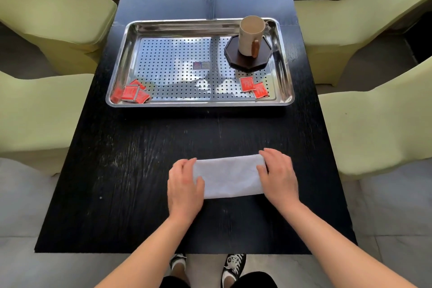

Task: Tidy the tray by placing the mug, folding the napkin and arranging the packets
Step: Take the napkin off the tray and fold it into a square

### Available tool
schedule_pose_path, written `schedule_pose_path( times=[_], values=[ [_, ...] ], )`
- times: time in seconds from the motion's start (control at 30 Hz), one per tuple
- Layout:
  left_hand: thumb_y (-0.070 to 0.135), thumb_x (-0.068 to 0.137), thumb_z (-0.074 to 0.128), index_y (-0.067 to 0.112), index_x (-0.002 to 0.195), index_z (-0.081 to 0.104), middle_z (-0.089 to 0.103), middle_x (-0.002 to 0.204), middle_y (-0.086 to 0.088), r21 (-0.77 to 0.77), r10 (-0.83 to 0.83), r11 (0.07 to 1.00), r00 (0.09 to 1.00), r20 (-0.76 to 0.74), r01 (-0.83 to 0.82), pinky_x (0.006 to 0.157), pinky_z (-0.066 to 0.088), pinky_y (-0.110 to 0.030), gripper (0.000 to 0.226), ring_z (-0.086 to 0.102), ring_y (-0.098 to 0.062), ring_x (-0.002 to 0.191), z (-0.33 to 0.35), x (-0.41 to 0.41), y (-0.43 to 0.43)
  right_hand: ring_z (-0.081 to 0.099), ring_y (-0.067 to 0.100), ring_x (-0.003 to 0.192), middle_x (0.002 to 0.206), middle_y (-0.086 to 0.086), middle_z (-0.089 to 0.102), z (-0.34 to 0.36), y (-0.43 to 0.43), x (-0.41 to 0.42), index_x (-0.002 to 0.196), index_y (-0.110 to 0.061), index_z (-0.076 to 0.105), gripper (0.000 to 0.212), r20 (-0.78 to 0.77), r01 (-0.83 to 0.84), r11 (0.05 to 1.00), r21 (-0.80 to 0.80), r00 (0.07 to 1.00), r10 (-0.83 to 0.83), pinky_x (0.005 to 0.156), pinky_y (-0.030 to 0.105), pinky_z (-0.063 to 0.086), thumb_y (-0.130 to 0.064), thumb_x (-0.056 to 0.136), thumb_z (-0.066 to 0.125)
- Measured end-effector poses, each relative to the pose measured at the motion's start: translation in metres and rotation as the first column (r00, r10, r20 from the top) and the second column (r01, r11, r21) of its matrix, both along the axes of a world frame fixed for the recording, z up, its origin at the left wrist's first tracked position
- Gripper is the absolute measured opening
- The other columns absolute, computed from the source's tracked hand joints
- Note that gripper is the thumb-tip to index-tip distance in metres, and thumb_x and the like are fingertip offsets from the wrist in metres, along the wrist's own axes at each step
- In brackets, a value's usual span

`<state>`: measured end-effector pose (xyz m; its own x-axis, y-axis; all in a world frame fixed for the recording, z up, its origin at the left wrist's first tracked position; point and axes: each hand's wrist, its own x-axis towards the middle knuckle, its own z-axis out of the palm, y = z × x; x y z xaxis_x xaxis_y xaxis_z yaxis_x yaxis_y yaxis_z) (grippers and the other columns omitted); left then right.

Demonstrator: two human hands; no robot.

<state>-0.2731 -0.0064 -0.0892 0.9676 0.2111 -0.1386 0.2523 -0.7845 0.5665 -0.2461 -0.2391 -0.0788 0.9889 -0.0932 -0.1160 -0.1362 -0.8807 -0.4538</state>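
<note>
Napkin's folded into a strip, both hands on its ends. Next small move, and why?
Probably fold it once more, bringing one end over the other. The napkin lies as a long strip on the table, the left hand and right hand each pressing an end. It is not yet on the tray, and the packets remain scattered.

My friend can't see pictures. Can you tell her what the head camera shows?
Two bare hands, left hand and right hand, press the ends of a folded white napkin on a black table. Beyond sits a metal tray holding a mug on a dark coaster and scattered red packets.
</note>
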Motion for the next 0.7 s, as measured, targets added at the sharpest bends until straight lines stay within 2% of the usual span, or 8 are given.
schedule_pose_path(
  times=[0.07, 0.1, 0.17, 0.27, 0.37, 0.43, 0.53, 0.7],
  values=[
    [0.028, 0.093, 0.058, 0.016, 0.147, 0.043, 0.037, 0.154, -0.012, 0.186, -0.243, 0.954, 0.970, 0.023, 0.234, 0.115, 0.033, -0.048, 0.057, 0.031, -0.032, 0.145, -0.006, -0.006, -0.008, 0.044, 0.032, 0.140, 0.151, 0.005, 0.051, -0.005, 0.014, -0.010, 0.140, -0.013, 0.057, 0.048, 0.063, -0.220, 0.963, -0.152, 0.971, 0.232, 0.107, 0.051, 0.045, -0.023, 0.094, 0.065],
    [0.037, 0.096, 0.050, 0.017, 0.152, 0.035, 0.027, 0.161, -0.013, 0.257, -0.328, 0.912, 0.945, -0.010, 0.319, 0.120, 0.024, -0.050, 0.061, 0.020, -0.033, 0.150, -0.010, -0.007, -0.011, 0.038, 0.033, 0.145, 0.156, 0.005, 0.044, -0.008, 0.022, -0.012, 0.145, -0.014, 0.051, 0.052, 0.038, -0.311, 0.926, -0.213, 0.945, 0.326, 0.113, 0.053, 0.039, -0.029, 0.097, 0.060],
    [0.054, 0.099, 0.025, 0.020, 0.158, 0.015, 0.008, 0.166, -0.012, 0.355, -0.419, 0.827, 0.899, -0.129, 0.436, 0.124, 0.010, -0.050, 0.069, 0.002, -0.032, 0.154, -0.019, -0.006, -0.014, 0.020, 0.032, 0.153, 0.166, 0.002, 0.025, -0.016, 0.035, -0.012, 0.156, -0.018, 0.033, 0.060, -0.073, -0.433, 0.852, -0.295, 0.899, 0.432, 0.122, 0.055, 0.023, -0.046, 0.102, 0.036],
    [0.065, 0.096, 0.002, 0.021, 0.156, -0.008, -0.013, 0.166, -0.010, 0.409, -0.451, 0.760, 0.863, -0.229, 0.506, 0.124, -0.001, -0.050, 0.076, -0.017, -0.028, 0.152, -0.038, -0.005, -0.011, 0.000, 0.029, 0.156, 0.170, -0.002, 0.003, -0.030, 0.039, -0.006, 0.160, -0.020, 0.012, 0.074, -0.192, -0.477, 0.797, -0.371, 0.879, 0.437, 0.125, 0.056, 0.006, -0.061, 0.099, 0.008],
    [0.066, 0.097, 0.005, 0.021, 0.158, -0.004, -0.012, 0.167, -0.009, 0.409, -0.450, 0.759, 0.862, -0.234, 0.507, 0.123, 0.002, -0.051, 0.077, -0.015, -0.027, 0.153, -0.046, -0.005, -0.006, -0.010, 0.027, 0.156, 0.170, -0.002, -0.005, -0.043, 0.028, -0.005, 0.160, -0.018, 0.004, 0.081, -0.249, -0.470, 0.784, -0.405, 0.882, 0.400, 0.125, 0.055, 0.000, -0.067, 0.096, -0.001],
    [0.066, 0.098, 0.009, 0.020, 0.159, -0.002, -0.010, 0.167, -0.009, 0.403, -0.455, 0.758, 0.859, -0.236, 0.512, 0.122, 0.003, -0.052, 0.077, -0.013, -0.027, 0.153, -0.050, -0.005, -0.006, -0.014, 0.026, 0.155, 0.169, -0.002, -0.010, -0.049, 0.022, -0.006, 0.161, -0.018, 0.000, 0.084, -0.269, -0.469, 0.785, -0.404, 0.882, 0.388, 0.125, 0.054, 0.000, -0.070, 0.095, -0.005],
    [0.066, 0.098, 0.012, 0.019, 0.159, -0.003, -0.011, 0.167, -0.009, 0.408, -0.456, 0.757, 0.860, -0.230, 0.510, 0.122, 0.003, -0.052, 0.077, -0.014, -0.026, 0.153, -0.050, -0.004, -0.006, -0.009, 0.025, 0.156, 0.169, -0.001, -0.005, -0.052, 0.020, -0.006, 0.160, -0.017, 0.003, 0.084, -0.252, -0.461, 0.801, -0.382, 0.886, 0.390, 0.125, 0.055, 0.005, -0.071, 0.096, -0.003],
    [0.068, 0.095, 0.000, 0.022, 0.156, -0.016, -0.024, 0.164, -0.007, 0.409, -0.442, 0.748, 0.852, -0.282, 0.523, 0.123, -0.003, -0.052, 0.078, -0.025, -0.025, 0.150, -0.046, -0.004, -0.007, -0.012, 0.022, 0.155, 0.169, -0.002, -0.008, -0.051, 0.016, -0.006, 0.160, -0.019, -0.001, 0.084, -0.245, -0.468, 0.802, -0.372, 0.883, 0.401, 0.125, 0.054, 0.002, -0.072, 0.095, -0.004]
  ],
)
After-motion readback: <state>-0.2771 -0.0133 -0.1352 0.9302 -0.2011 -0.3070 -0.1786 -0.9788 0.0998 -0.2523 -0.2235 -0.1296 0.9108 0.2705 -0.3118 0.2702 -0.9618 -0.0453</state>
